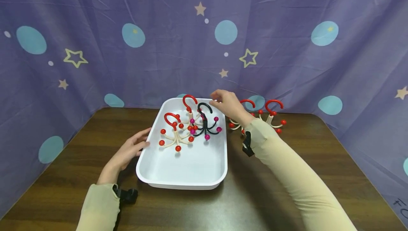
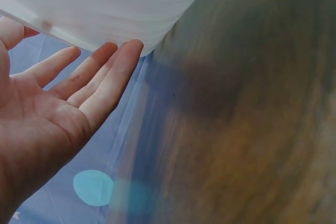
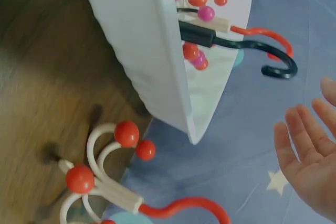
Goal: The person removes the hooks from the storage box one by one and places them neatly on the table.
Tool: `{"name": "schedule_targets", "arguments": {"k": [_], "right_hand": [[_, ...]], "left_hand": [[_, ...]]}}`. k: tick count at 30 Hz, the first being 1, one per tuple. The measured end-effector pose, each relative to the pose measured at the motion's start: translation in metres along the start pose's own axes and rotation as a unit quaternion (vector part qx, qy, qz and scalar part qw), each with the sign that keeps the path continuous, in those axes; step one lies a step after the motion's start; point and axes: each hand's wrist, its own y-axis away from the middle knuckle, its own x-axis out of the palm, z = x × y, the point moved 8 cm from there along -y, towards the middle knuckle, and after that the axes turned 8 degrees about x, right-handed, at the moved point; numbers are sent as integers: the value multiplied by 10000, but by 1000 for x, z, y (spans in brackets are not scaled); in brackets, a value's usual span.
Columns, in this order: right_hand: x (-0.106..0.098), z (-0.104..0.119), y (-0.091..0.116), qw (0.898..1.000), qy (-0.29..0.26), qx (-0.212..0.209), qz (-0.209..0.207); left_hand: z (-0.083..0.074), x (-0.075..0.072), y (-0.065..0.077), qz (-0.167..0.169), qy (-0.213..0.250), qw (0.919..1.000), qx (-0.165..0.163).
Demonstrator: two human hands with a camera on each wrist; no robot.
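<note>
A white tray (image 1: pixel 183 184) sits on the table, with several multi-arm hook hangers standing in its far half. Two are cream with red hooks and red balls: a near hanger (image 1: pixel 176 138) and a rear hanger (image 1: pixel 189 109). Beside them stands a black hanger (image 1: pixel 205 122) with magenta balls. My left hand (image 1: pixel 127 150) is at the tray's left side; its fingers (image 2: pixel 100 98) extend along the tray wall. Above the far right corner hovers my right hand (image 1: pixel 230 106), near the black hook (image 3: pixel 257 45). In the right wrist view its fingers are relaxed and hold nothing.
Right of the tray, two more cream hangers stand on the wooden table (image 1: pixel 287 174): a right one (image 1: pixel 270 119) and one partly hidden behind the right forearm (image 1: pixel 235 124). A purple curtain (image 1: pixel 178 47) with stars and dots hangs behind the table.
</note>
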Motion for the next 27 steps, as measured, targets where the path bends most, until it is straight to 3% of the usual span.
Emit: {"name": "schedule_targets", "arguments": {"k": [11,27], "right_hand": [[27,-5,-5,9986,-165,388,304],[37,-1,-7,9997,193,96,73]], "left_hand": [[0,1,-2,25,45,10000,41],[0,1,-2,38,48,9999,83]]}}
